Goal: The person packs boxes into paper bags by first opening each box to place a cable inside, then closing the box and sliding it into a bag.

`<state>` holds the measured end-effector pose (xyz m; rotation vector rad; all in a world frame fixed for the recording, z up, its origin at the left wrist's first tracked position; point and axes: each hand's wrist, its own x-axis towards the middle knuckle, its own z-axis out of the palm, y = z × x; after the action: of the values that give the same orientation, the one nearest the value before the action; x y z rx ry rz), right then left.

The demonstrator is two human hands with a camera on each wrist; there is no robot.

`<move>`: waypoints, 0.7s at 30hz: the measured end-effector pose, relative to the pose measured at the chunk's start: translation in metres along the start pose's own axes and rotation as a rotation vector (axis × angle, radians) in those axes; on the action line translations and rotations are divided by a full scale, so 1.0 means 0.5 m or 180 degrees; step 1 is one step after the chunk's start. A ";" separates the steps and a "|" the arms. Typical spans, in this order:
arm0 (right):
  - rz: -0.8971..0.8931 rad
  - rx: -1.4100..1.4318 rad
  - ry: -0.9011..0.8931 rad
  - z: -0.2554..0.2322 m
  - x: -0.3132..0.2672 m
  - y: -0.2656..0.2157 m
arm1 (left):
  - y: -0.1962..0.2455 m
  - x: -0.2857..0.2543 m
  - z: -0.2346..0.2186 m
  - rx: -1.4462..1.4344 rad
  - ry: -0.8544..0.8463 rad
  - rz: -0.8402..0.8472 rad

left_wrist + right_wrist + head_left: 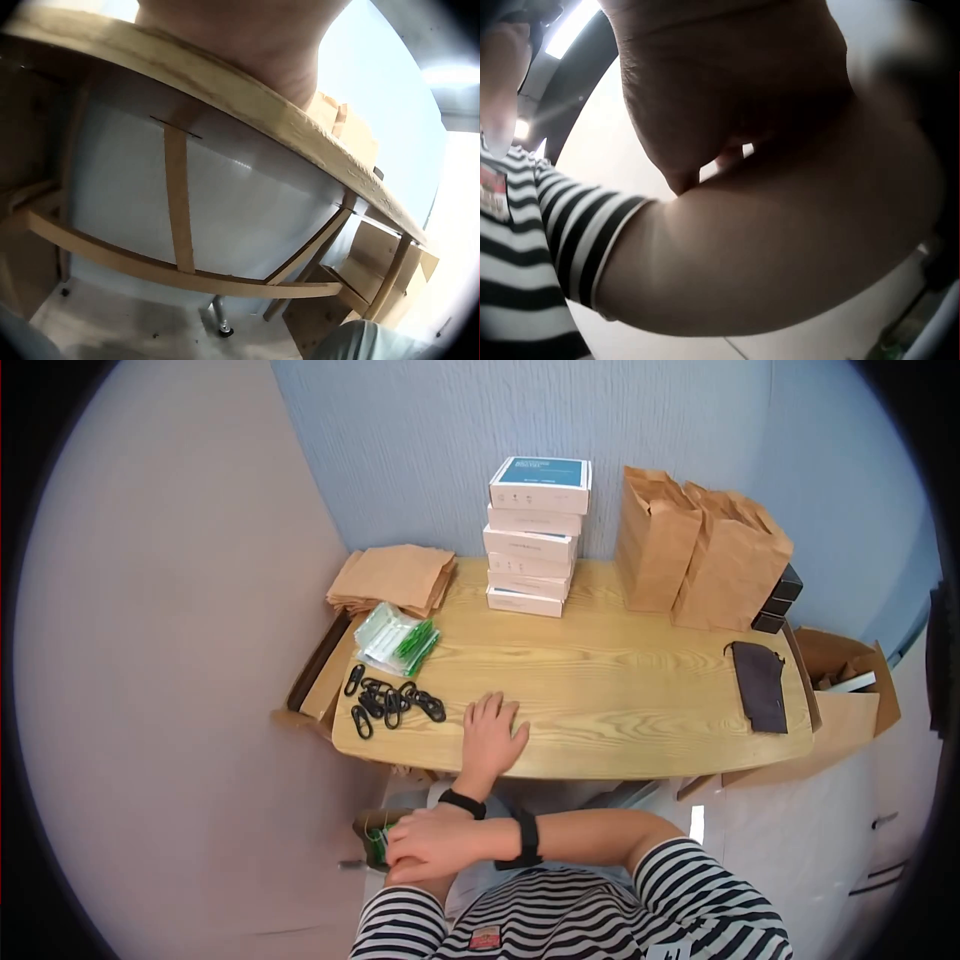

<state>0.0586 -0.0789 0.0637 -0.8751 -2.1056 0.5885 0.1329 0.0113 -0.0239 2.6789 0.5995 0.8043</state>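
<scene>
My left hand (492, 738) lies palm down on the wooden table (600, 705) near its front edge, fingers spread forward. In the left wrist view its wrist (247, 45) crosses above the table rim. My right hand (432, 842) reaches across and rests on the left forearm (420, 882), near the striped sleeve. From the right wrist view, the underside of the right hand (727, 90) is over that forearm, its fingertips at the skin. Black coiled cables (392, 705) lie left of my left hand.
Behind the cables are clear packets with green pieces (398, 640) and flat brown paper bags (395, 578). White boxes (535, 547) stand stacked at the back. Upright paper bags (660, 545), black boxes (778, 600) and a dark pouch (759, 688) are right. A carton (815, 735) flanks the table.
</scene>
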 end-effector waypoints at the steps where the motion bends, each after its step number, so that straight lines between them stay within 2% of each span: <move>1: -0.0023 0.0055 -0.0025 0.008 0.017 -0.013 | 0.004 -0.001 -0.005 0.0033 0.0083 -0.0002; 3: 0.0171 0.0389 -0.0884 0.024 0.051 -0.032 | 0.006 -0.005 -0.011 0.0045 -0.0011 -0.0101; 5: 0.0129 0.0301 -0.1049 0.032 0.066 -0.038 | 0.004 -0.004 -0.008 0.0011 -0.0025 -0.0035; 7: 0.0384 0.0187 -0.1410 0.014 0.069 -0.050 | 0.004 -0.004 -0.010 0.0047 -0.0030 -0.0113; 9: 0.0395 0.0246 -0.1385 0.019 0.062 -0.053 | 0.006 -0.007 -0.006 0.0065 -0.0012 -0.0073; 12: 0.0337 0.0267 -0.1019 0.010 0.052 -0.054 | 0.004 -0.008 -0.003 0.0082 -0.0005 -0.0113; 15: 0.0326 0.0204 -0.1039 0.001 0.045 -0.045 | 0.003 -0.006 -0.003 0.0077 0.0017 -0.0095; 16: -0.0067 0.0384 -0.0605 0.008 0.038 -0.036 | 0.004 -0.009 -0.004 0.0081 0.0025 -0.0081; 21: 0.0011 0.0604 -0.0487 0.018 0.025 -0.042 | 0.008 -0.006 -0.003 0.0129 -0.0025 -0.0117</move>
<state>0.0376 -0.0843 0.0779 -0.7466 -2.1417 0.8655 0.1308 0.0067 -0.0228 2.6979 0.6683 0.7797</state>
